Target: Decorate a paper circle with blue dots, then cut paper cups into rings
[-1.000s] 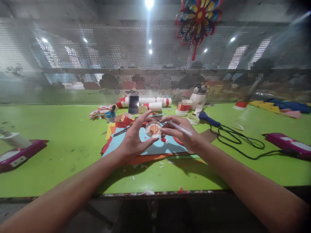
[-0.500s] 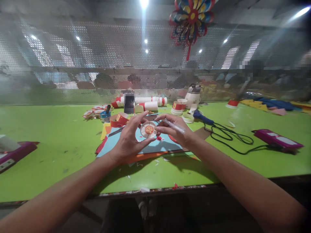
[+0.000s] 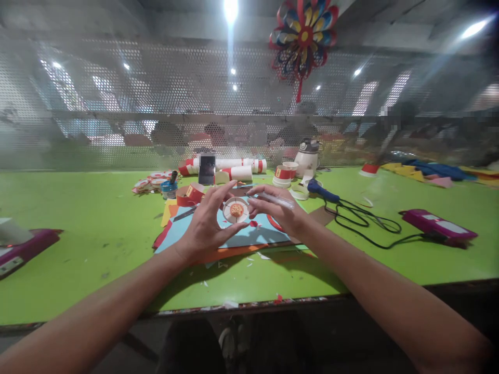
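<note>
My left hand (image 3: 206, 215) curves its thumb and fingers around the edge of a round white paper disc (image 3: 236, 210) with an orange-red printed centre and dark lines toward its rim. From the other side, my right hand (image 3: 286, 213) has its fingertips at the disc's right edge. A clear-barrelled pen (image 3: 276, 199) lies across those same right fingers, gripped in the hand. Under both hands is a light blue sheet (image 3: 249, 238) on a stack of coloured paper, with small red scraps (image 3: 253, 224) on it.
Behind the hands lie a red paper ring (image 3: 187, 195), a phone (image 3: 206, 169), white-and-red paper tubes (image 3: 238, 173), cut paper cups (image 3: 282, 175) and a bottle (image 3: 306, 156). A blue-handled tool (image 3: 323, 191) trails a black cord to a purple power strip (image 3: 438, 226). Another power strip (image 3: 27, 251) sits left.
The disc has shifted slightly left and tilted, so its printed centre shows more clearly. Both hands keep nearly the same hold. The view has shifted a little.
</note>
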`<state>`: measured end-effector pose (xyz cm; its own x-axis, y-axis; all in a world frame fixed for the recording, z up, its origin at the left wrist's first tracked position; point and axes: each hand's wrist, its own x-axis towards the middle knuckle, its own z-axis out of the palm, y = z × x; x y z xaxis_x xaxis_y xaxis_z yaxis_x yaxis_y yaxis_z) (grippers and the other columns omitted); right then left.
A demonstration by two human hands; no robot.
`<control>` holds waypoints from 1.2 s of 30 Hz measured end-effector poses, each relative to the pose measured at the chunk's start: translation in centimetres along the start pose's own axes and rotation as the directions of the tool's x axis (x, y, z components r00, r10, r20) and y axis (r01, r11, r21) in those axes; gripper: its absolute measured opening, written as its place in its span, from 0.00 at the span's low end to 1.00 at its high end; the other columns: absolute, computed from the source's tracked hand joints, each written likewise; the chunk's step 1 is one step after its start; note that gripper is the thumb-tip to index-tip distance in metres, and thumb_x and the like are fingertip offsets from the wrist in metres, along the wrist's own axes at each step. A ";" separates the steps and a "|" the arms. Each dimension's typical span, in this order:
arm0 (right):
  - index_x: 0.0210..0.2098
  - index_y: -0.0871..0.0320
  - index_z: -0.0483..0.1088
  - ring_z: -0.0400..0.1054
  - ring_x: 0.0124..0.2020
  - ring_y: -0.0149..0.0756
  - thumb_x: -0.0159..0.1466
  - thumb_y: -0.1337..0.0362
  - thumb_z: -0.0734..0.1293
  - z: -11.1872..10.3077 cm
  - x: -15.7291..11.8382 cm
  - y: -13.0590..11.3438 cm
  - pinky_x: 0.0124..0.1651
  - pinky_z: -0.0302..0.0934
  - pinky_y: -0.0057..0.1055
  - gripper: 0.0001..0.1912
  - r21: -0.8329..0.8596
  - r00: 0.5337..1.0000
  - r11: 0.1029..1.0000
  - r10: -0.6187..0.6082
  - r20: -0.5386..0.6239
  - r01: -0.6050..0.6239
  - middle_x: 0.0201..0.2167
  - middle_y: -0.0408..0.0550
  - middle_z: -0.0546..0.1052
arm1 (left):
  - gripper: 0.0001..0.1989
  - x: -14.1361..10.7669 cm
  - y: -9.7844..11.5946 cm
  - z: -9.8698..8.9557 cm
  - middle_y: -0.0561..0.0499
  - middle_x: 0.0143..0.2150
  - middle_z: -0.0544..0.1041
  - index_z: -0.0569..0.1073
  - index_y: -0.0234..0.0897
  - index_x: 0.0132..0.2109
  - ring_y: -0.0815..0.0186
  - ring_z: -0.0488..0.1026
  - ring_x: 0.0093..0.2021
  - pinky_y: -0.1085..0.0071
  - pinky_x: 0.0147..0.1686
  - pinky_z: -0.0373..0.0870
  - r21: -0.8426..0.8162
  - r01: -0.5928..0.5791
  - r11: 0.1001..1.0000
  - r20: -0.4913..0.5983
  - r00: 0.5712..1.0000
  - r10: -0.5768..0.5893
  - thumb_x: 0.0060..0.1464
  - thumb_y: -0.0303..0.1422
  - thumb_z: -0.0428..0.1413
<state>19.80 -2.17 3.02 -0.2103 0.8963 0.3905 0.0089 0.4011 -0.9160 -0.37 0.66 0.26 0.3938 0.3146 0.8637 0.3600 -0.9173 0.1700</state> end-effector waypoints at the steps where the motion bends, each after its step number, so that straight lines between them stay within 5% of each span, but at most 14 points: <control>1: 0.38 0.57 0.70 0.74 0.27 0.34 0.56 0.58 0.74 0.0 0.0 0.1 0.33 0.69 0.34 0.15 -0.004 1.000 1.000 0.004 0.001 -0.004 0.25 0.42 0.77 | 0.43 0.0 0.0 0.0 0.44 0.51 0.72 0.55 0.44 0.67 0.58 0.73 0.46 0.57 0.48 0.73 -0.005 -0.001 1.000 0.008 1.000 0.001 0.50 0.35 0.67; 36: 0.39 0.57 0.71 0.73 0.26 0.36 0.51 0.57 0.77 0.3 0.1 0.6 0.29 0.67 0.34 0.20 0.062 0.998 0.997 0.051 -0.044 -0.048 0.24 0.41 0.76 | 0.40 -0.1 -0.5 0.3 0.43 0.51 0.74 0.55 0.43 0.67 0.56 0.73 0.50 0.53 0.52 0.72 -0.067 0.006 0.998 -0.015 1.000 -0.007 0.53 0.33 0.65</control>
<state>19.47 -1.94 2.49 -0.1665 0.9230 0.3470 -0.0416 0.3451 -0.9377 -0.32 1.19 -0.03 0.3786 0.3173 0.8695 0.3046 -0.9298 0.2067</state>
